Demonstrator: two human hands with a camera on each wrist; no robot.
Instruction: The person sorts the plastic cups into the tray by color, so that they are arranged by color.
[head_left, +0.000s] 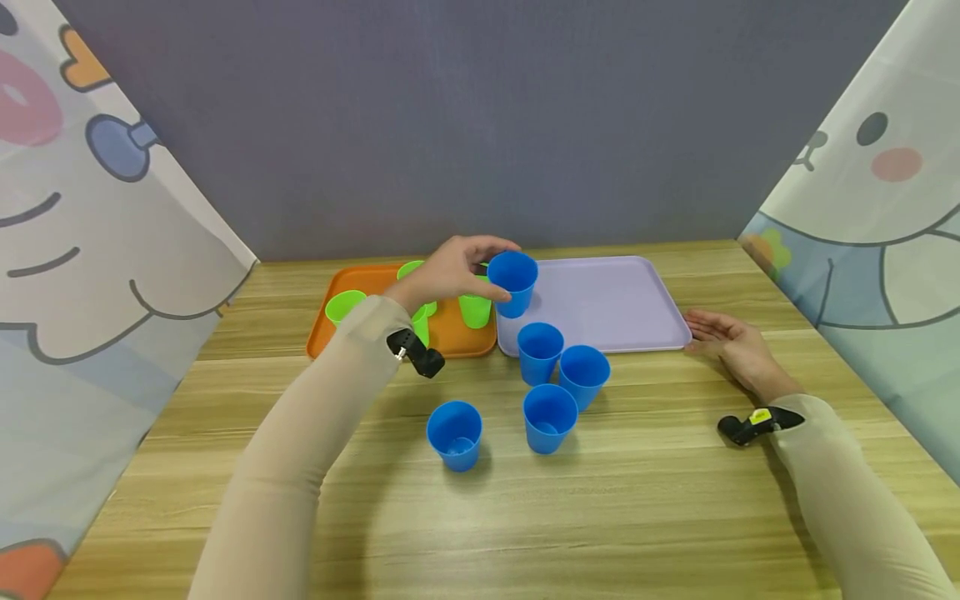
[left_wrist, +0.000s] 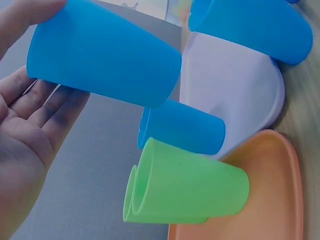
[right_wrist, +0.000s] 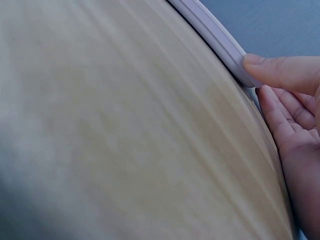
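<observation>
My left hand (head_left: 457,271) holds a blue cup (head_left: 513,285) between thumb and fingers, above the meeting edges of the orange tray (head_left: 450,343) and the lavender tray (head_left: 600,304). In the left wrist view, the held cup (left_wrist: 107,52) is tilted by the camera angle, and another blue cup (left_wrist: 185,129) appears beyond it by the lavender tray. With its thumb on the rim and fingertips close below, my right hand (head_left: 731,346) pinches the lavender tray's near right corner (right_wrist: 235,65).
Several green cups (head_left: 476,310) stand on the orange tray, partly hidden by my left arm. Before the lavender tray are more blue cups (head_left: 550,419), and one blue cup (head_left: 454,435) stands apart to the left. A grey wall (head_left: 480,125) rises behind the wooden table (head_left: 615,517).
</observation>
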